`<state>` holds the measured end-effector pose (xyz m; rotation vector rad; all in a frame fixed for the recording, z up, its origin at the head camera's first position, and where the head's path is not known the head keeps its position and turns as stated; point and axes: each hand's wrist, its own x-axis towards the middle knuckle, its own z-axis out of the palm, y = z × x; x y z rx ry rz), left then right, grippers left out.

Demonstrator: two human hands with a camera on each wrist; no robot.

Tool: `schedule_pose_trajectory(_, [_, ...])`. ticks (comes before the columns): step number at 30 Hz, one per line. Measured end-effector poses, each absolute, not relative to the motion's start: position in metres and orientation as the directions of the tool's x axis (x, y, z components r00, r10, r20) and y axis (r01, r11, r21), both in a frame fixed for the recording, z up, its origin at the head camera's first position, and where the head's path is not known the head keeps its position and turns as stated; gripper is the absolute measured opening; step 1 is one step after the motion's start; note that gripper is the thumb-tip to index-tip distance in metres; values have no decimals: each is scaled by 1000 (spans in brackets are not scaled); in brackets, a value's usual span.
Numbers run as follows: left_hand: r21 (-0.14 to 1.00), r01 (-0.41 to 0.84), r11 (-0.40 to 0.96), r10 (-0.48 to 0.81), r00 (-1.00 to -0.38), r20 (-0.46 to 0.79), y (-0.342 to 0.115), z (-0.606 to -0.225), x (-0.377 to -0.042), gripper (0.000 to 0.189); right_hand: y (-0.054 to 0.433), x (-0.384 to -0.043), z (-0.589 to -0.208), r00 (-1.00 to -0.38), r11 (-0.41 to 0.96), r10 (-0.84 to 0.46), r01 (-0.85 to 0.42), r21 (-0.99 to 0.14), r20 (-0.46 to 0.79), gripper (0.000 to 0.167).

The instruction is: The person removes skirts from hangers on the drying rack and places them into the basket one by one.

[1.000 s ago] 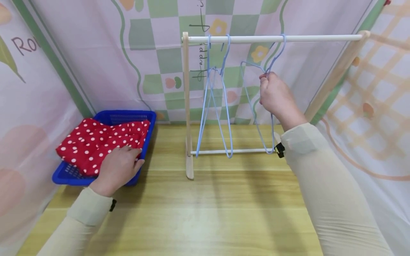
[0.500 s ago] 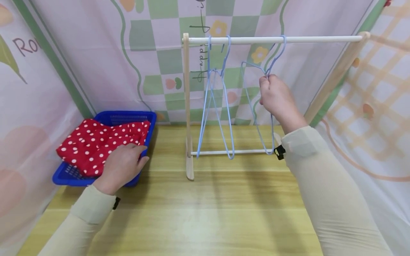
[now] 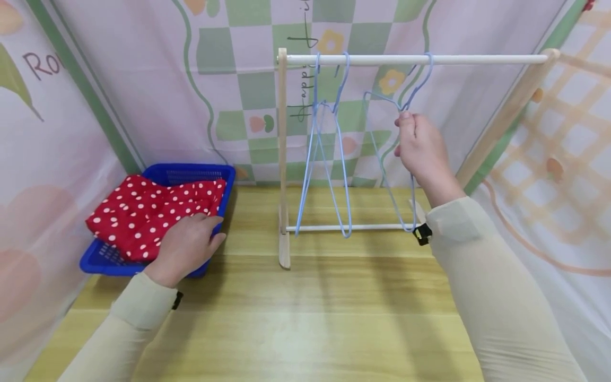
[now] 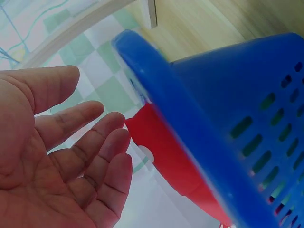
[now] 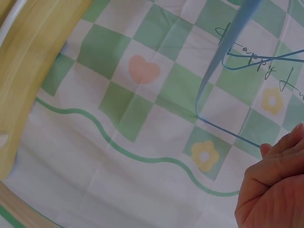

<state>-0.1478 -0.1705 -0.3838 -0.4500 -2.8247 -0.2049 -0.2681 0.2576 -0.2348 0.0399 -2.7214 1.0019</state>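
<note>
My right hand (image 3: 424, 148) pinches a light blue hanger (image 3: 384, 170) just below its hook, which is looped over the rack's white top rail (image 3: 487, 59). In the right wrist view the curled fingers of that hand (image 5: 278, 185) show at the lower right, by the hanger's shoulder. My left hand (image 3: 188, 245) is over the near right rim of a blue plastic basket (image 3: 191, 167). Its fingers are relaxed beside the red cloth with white dots (image 3: 143, 212) that lies folded in the basket. The left wrist view shows that palm (image 4: 71, 156) holding nothing, fingertips at the cloth.
Two more blue hangers (image 3: 347, 180) hang near the rack's left wooden post (image 3: 283, 143). A lower white rail (image 3: 363, 228) runs close above the wooden table (image 3: 296, 318). Printed fabric walls (image 3: 253, 90) stand behind and at both sides.
My left hand has shifted slightly right, off the cloth toward the basket's rim. The right hand has slid slightly down and keeps its hold on the hanger.
</note>
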Motion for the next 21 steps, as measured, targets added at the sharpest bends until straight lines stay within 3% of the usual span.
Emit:
schedule_pose_trajectory(5, [109, 307, 945, 269, -925, 270, -167, -381, -151, 49, 261, -267, -238, -964, 726, 107, -90, -682, 242, 76])
schedule_pose_trajectory(11, [114, 303, 946, 259, -919, 296, -165, -382, -156, 54, 265, -268, -245, -940, 622, 214, -80, -779, 267, 63])
schedule_pose_trajectory(21, [164, 308, 937, 240, -910, 337, -158, -381, -163, 56, 271, -266, -251, -940, 306, 290, -86, -948, 179, 31])
